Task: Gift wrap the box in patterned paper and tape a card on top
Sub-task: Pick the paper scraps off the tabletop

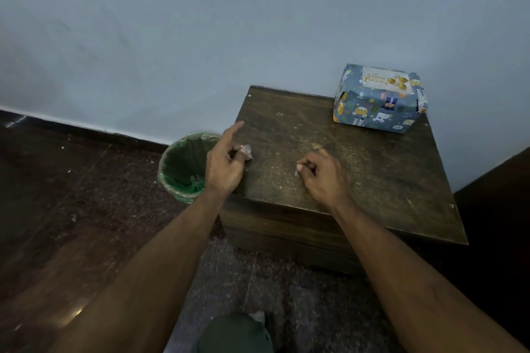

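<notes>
A knee in dark green cloth [235, 332] is seen at the bottom edge, with two bare forearms reaching forward over the speckled floor [86, 223]. A small crumpled scrap of clear tape [246, 150] is pinched by the left hand [223, 163] at the near left corner of the dark wooden table [358, 175], its forefinger held out straight. A tiny pale scrap [297, 171] is nipped between the curled fingers of the right hand [324, 175], above the tabletop. A green-lined bin [183, 166] is set on the floor just left of the table. At the far right corner, against the wall [258, 23], the wrapped box [378, 107] is placed, a birthday card [387, 80] fixed on top.
</notes>
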